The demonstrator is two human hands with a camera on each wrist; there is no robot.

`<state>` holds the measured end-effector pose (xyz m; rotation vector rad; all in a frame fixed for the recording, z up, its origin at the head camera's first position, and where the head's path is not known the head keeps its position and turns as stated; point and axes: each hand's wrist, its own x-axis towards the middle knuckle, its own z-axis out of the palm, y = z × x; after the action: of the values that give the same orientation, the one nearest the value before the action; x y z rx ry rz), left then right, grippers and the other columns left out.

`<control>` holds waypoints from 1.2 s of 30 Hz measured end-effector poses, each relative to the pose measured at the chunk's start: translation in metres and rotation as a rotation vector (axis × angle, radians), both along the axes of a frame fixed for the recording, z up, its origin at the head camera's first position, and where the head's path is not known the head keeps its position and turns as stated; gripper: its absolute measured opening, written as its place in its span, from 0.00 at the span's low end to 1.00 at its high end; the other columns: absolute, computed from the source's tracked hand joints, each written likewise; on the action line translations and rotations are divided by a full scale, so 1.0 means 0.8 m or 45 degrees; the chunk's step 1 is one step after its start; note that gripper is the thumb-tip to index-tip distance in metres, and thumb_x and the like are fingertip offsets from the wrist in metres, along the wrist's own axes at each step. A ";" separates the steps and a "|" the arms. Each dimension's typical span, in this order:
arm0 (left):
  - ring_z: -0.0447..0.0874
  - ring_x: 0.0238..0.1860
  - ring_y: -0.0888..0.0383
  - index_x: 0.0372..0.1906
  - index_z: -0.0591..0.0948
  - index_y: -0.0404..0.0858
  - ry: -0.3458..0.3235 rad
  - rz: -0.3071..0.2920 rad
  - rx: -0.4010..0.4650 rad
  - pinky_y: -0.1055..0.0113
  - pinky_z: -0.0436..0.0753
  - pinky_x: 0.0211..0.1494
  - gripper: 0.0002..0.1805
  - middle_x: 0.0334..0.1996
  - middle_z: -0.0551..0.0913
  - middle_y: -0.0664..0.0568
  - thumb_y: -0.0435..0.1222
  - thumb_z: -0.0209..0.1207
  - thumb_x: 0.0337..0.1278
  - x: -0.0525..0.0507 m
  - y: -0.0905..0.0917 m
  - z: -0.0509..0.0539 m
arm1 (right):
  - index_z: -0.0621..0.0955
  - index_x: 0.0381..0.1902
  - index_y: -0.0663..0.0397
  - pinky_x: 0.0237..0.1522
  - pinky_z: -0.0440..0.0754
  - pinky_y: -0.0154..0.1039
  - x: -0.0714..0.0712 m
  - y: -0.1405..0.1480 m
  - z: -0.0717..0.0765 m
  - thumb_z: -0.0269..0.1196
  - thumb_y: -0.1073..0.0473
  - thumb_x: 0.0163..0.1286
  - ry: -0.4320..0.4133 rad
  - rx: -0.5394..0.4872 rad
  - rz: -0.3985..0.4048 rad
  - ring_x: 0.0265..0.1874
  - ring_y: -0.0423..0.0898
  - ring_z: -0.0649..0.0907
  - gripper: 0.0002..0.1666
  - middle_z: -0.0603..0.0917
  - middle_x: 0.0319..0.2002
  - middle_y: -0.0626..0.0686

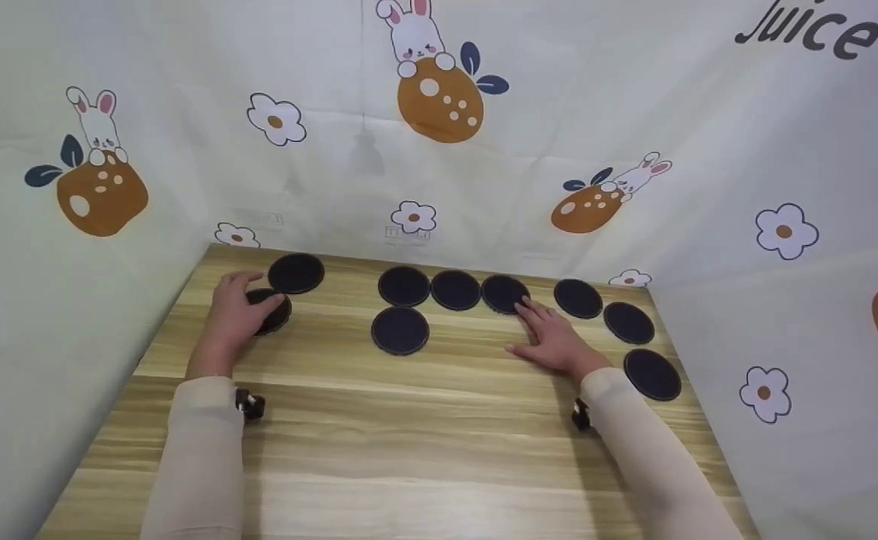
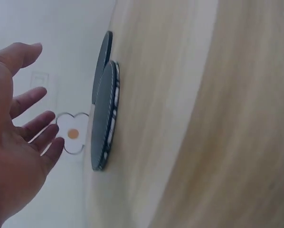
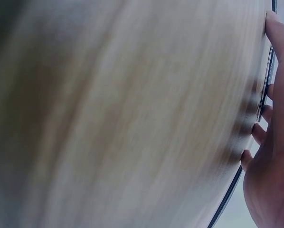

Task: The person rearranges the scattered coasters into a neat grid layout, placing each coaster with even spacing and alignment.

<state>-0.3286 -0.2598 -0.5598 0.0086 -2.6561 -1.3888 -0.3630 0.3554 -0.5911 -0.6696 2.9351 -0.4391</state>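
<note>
My left hand [image 1: 230,319] is over a round black coaster [image 1: 272,315] at the table's left side, hiding part of it. In the left wrist view that hand [image 2: 16,137] has its fingers loosely spread, apart from the coaster [image 2: 104,118], whose rim shows stitching and white patches. A second black coaster [image 1: 296,273] lies just beyond it. With fingers extended, my right hand [image 1: 555,341] touches the near edge of another coaster [image 1: 504,292], the right end of a row. In the right wrist view the right hand [image 3: 275,118] is low along the tabletop.
Two coasters, one left [image 1: 404,286] and one middle [image 1: 455,290], complete that row; another coaster [image 1: 400,331] lies in front. Down the right side run three more, including the nearest coaster [image 1: 653,374]. A printed curtain [image 1: 334,180] surrounds the wooden table [image 1: 409,435].
</note>
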 end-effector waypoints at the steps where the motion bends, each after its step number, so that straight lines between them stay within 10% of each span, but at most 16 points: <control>1: 0.56 0.83 0.27 0.81 0.67 0.26 -0.011 0.007 0.019 0.32 0.59 0.84 0.42 0.81 0.58 0.25 0.47 0.68 0.77 0.000 -0.003 -0.002 | 0.62 0.89 0.53 0.84 0.57 0.68 0.000 0.000 0.000 0.65 0.25 0.73 0.007 -0.001 0.003 0.84 0.69 0.60 0.61 0.57 0.89 0.59; 9: 0.51 0.85 0.27 0.86 0.58 0.26 -0.121 -0.012 0.149 0.34 0.55 0.86 0.49 0.85 0.51 0.25 0.48 0.68 0.77 0.006 -0.016 -0.016 | 0.62 0.89 0.56 0.83 0.59 0.67 -0.003 0.000 -0.003 0.66 0.29 0.75 0.037 0.002 0.028 0.84 0.70 0.61 0.59 0.58 0.88 0.62; 21: 0.39 0.84 0.18 0.86 0.53 0.22 -0.234 -0.132 -0.150 0.26 0.49 0.84 0.58 0.84 0.39 0.17 0.44 0.76 0.67 0.003 -0.024 -0.023 | 0.62 0.89 0.55 0.83 0.57 0.68 0.000 0.001 -0.002 0.65 0.27 0.75 0.015 -0.013 0.012 0.84 0.70 0.61 0.59 0.57 0.88 0.61; 36: 0.42 0.84 0.19 0.83 0.54 0.17 -0.219 -0.188 -0.233 0.28 0.49 0.85 0.59 0.84 0.46 0.17 0.44 0.76 0.65 0.009 -0.027 -0.024 | 0.62 0.89 0.57 0.83 0.58 0.68 0.001 0.000 0.001 0.66 0.28 0.75 0.026 -0.015 0.028 0.83 0.71 0.61 0.59 0.58 0.88 0.63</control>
<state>-0.3217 -0.2811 -0.5788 -0.0942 -2.9726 -1.2287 -0.3625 0.3554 -0.5906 -0.7120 2.9436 -0.4501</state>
